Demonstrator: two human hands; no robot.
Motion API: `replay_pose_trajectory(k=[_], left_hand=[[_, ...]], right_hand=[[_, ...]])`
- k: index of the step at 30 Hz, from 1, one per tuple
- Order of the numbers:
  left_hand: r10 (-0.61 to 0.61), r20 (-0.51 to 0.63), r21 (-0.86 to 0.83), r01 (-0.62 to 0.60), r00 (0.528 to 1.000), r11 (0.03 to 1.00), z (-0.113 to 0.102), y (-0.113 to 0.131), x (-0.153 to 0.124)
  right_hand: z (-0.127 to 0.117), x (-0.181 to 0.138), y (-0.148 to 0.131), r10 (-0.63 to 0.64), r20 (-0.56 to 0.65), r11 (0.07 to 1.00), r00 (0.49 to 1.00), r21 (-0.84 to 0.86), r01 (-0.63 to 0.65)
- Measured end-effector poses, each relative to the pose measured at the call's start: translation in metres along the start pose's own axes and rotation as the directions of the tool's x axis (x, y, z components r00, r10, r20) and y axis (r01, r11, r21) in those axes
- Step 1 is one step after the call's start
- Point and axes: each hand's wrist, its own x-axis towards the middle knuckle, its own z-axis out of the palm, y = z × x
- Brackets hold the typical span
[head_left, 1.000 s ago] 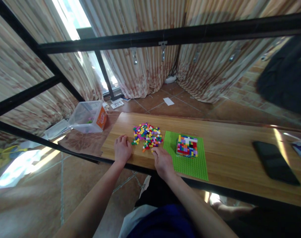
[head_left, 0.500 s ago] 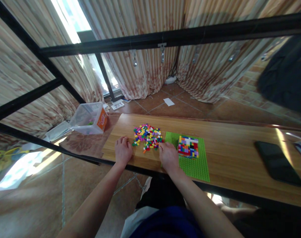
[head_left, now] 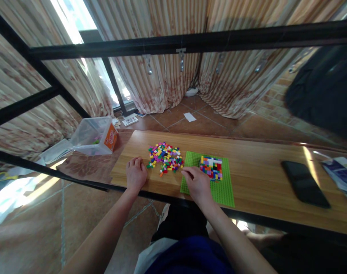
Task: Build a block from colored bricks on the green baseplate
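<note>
Green plate [head_left: 222, 192] has its left edge under your right hand [head_left: 198, 182], fingers bent close. You cannot tell if they pinch a brick. Your left hand [head_left: 136, 175] lies flat, fingers together, beside the brick pile [head_left: 164, 156] mid-frame. Bare table [head_left: 256, 160] runs right to the phone [head_left: 303, 183].

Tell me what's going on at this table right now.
A person sits at the wooden table, working with small coloured bricks. The left hand rests on the tabletop just left of the loose brick pile. The right hand is over the left edge of the green baseplate, fingers curled; whether it holds a brick is too small to tell. A multicoloured brick block stands on the baseplate.
</note>
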Motion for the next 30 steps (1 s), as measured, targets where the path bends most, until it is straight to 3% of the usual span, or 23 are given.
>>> replay_pose_trajectory(k=[3, 8, 12, 17, 24, 30], left_hand=[[0.005, 0.002, 0.006, -0.005, 1.000, 1.000, 0.000, -0.001, 0.000], [0.001, 0.009, 0.001, -0.001, 1.000, 1.000, 0.000, 0.000, 0.000], [0.004, 0.007, 0.000, -0.004, 1.000, 1.000, 0.000, 0.001, 0.000], [-0.009, 0.007, -0.007, 0.009, 1.000, 1.000, 0.000, 0.001, 0.000], [-0.016, 0.022, -0.003, 0.016, 1.000, 1.000, 0.000, 0.001, 0.000], [-0.004, 0.022, 0.000, 0.004, 1.000, 1.000, 0.000, 0.001, 0.000]], right_hand=[[-0.020, -0.005, 0.008, 0.014, -0.069, 0.998, 0.997, 0.057, -0.010], [-0.053, 0.005, 0.030, 0.090, -0.161, 0.996, 0.983, -0.007, -0.093], [-0.068, 0.022, 0.041, 0.081, -0.142, 0.987, 0.987, -0.127, -0.100], [-0.067, 0.036, 0.044, 0.019, -0.047, 0.960, 0.999, -0.279, -0.031], [-0.061, 0.041, 0.045, 0.035, 0.063, 0.876, 0.997, -0.483, 0.000], [-0.056, 0.042, 0.044, 0.044, 0.049, 0.859, 0.998, -0.511, -0.013]])
